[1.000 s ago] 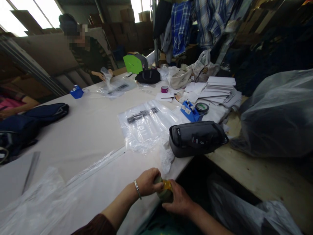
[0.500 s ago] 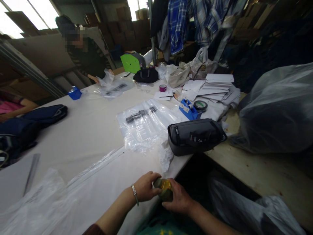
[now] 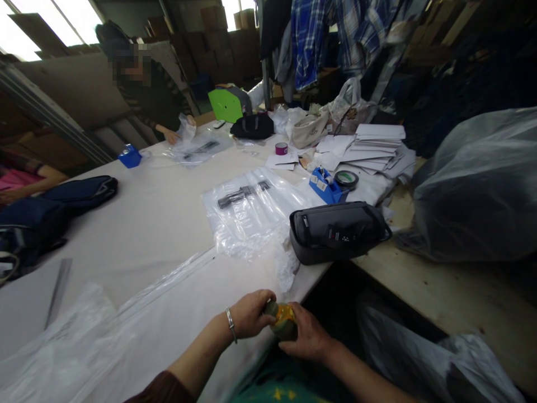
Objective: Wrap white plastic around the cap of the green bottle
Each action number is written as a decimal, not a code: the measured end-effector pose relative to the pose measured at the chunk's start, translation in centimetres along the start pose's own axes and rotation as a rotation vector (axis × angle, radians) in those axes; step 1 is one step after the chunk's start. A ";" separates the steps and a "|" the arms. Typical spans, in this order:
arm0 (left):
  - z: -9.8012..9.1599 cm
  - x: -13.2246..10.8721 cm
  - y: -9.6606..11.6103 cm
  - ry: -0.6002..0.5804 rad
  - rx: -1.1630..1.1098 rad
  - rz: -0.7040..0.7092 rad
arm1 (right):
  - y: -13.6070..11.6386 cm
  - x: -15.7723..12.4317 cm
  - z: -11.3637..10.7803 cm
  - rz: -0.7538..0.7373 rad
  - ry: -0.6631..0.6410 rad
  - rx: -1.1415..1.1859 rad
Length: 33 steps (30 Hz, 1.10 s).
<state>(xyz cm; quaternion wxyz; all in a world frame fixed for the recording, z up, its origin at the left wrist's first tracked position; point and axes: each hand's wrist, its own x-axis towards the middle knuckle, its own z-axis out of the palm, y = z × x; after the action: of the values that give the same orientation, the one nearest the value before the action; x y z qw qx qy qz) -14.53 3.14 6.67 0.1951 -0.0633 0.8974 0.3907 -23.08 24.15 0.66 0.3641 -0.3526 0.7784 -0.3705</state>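
Observation:
Just beyond the table's front edge, both hands grip a small bottle (image 3: 285,314) with an olive-green cap-like end and an amber-yellow middle. My left hand (image 3: 251,315), with a bangle on the wrist, pinches the cap end between thumb and fingers. Around the other end curls my right hand (image 3: 309,337), which partly hides the bottle. Whether the cap is loose, I cannot tell. Ahead of the hands lie clear plastic bags (image 3: 251,210) with black print and a dark grey zipped bag (image 3: 338,232).
Blue tape dispensers (image 3: 325,186), a roll of tape (image 3: 346,179) and stacked white papers (image 3: 377,146) sit on the white table (image 3: 168,224). A co-worker (image 3: 155,89) handles plastic at the far side. Navy bags (image 3: 79,196) lie left; a large plastic-covered bundle (image 3: 482,184) stands right.
The view has shifted slightly. Both hands keep hold of the bottle, and the left hand has turned a little at its cap end. The co-worker's hand at the far side has moved slightly.

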 end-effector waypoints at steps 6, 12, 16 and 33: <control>0.4 0.3 0.4 0.056 -0.011 -0.051 | 0.3 0.1 0.4 -0.015 0.001 0.010; 0.0 0.3 0.9 0.117 -0.100 -0.040 | 0.4 -0.2 0.1 -0.015 -0.006 0.050; -0.4 0.4 1.3 0.200 -0.343 0.045 | 0.8 -0.5 0.2 -0.076 0.001 0.112; 1.8 4.1 5.9 0.232 -0.381 0.532 | 2.5 0.0 -1.0 -0.124 0.019 -0.128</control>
<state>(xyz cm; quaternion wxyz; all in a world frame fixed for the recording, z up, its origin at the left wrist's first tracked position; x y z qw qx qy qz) -19.26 8.64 7.89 -0.0322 0.0936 0.8097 0.5785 -24.57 25.69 -0.96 0.3099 -0.4188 0.7806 -0.3452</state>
